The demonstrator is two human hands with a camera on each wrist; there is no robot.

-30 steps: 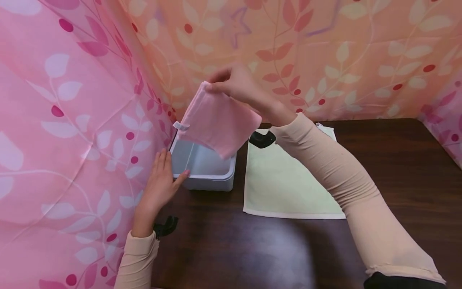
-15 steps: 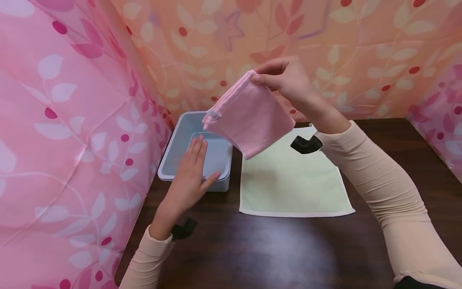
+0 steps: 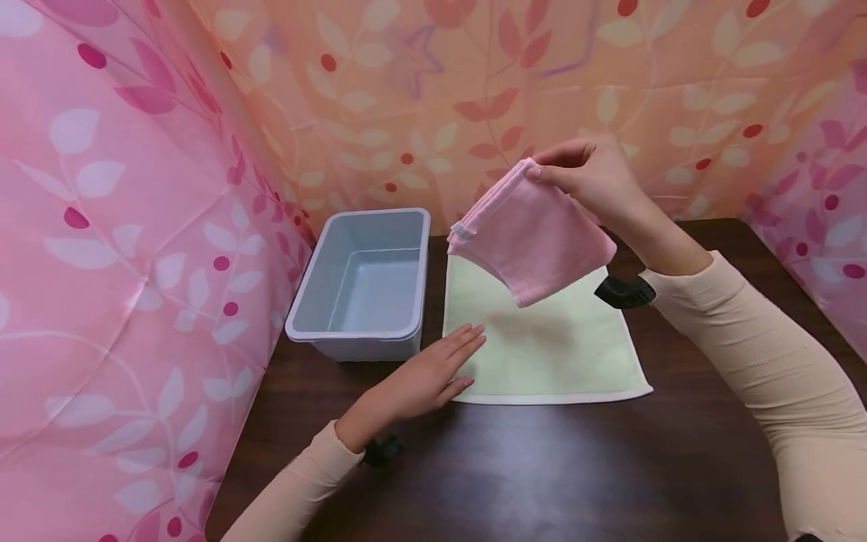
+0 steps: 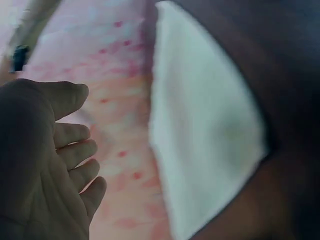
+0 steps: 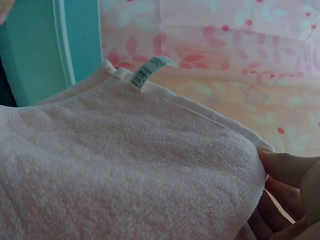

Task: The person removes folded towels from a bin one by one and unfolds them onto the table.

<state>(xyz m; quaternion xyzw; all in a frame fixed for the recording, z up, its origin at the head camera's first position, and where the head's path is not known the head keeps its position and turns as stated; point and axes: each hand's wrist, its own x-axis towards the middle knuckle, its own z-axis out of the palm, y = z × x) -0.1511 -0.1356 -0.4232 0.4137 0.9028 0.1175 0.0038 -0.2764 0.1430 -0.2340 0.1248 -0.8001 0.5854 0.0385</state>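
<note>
My right hand (image 3: 582, 169) pinches the top corner of a folded pink towel (image 3: 531, 245), which hangs in the air above the far part of a pale green towel (image 3: 542, 350) spread flat on the dark table. In the right wrist view the pink towel (image 5: 120, 165) fills the frame, its white label (image 5: 147, 72) showing near the fold. My left hand (image 3: 433, 373) lies flat and open, fingers straight, at the green towel's near left corner. The left wrist view shows that hand's (image 4: 45, 165) relaxed fingers beside the green towel (image 4: 205, 130).
An empty grey plastic bin (image 3: 362, 282) stands at the table's left, against the pink leaf-print curtain (image 3: 122, 248). An orange leaf-print curtain (image 3: 474, 90) closes off the back. Bare dark tabletop (image 3: 542, 474) stretches in front of the green towel.
My right hand has carried the pink towel rightward, from over the bin to over the green towel. My left hand has left the bin and moved right to the green towel's corner.
</note>
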